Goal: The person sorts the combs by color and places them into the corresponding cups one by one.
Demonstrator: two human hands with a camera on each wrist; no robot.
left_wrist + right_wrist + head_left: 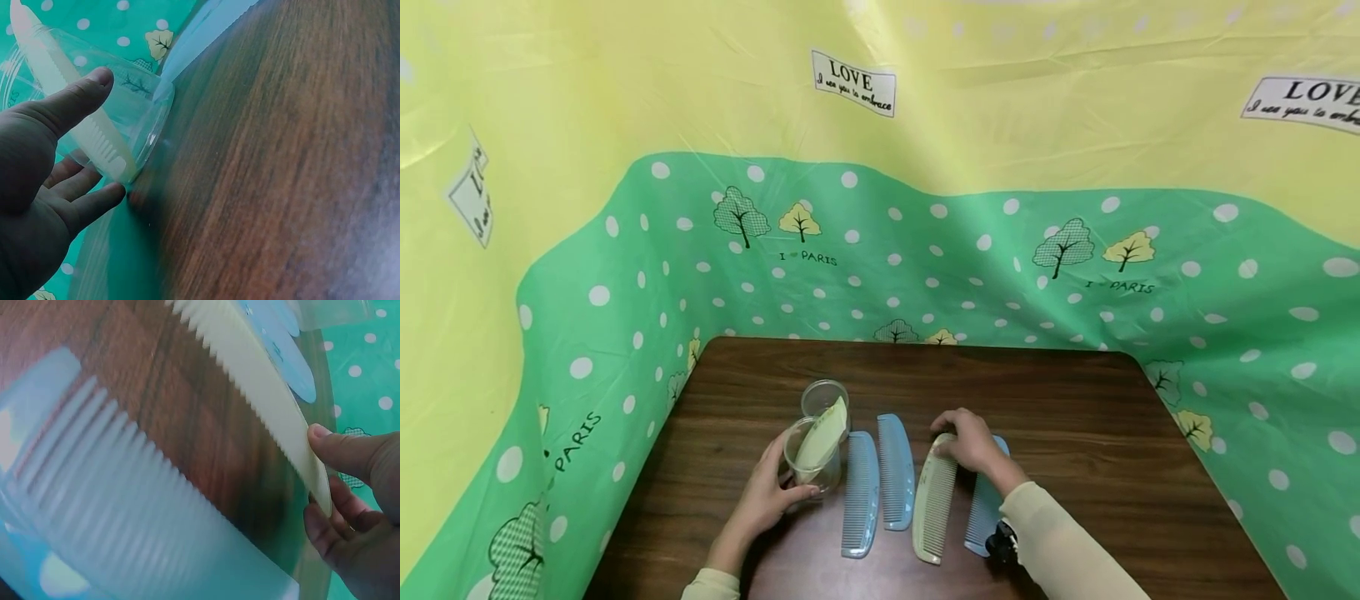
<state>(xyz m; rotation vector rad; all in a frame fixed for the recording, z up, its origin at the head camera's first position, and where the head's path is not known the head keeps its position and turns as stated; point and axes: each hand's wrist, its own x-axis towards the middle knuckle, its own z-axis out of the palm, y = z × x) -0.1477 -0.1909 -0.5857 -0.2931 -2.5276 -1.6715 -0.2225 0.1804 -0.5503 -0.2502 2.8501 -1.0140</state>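
My left hand holds a clear plastic cup at the left of the combs, thumb on one side and fingers on the other. Inside it leans a pale yellow comb, its upper end sticking out above the rim. My right hand pinches the far end of another pale yellow comb between thumb and fingers; in the right wrist view this comb slants up to the left. Two blue combs lie between the hands. Partly under the right forearm lies a third blue comb.
Behind the held cup stands a second clear round container. Everything is on a dark wooden table. Green and yellow cloth hangs round its back and sides. A small black object shows at the right wrist.
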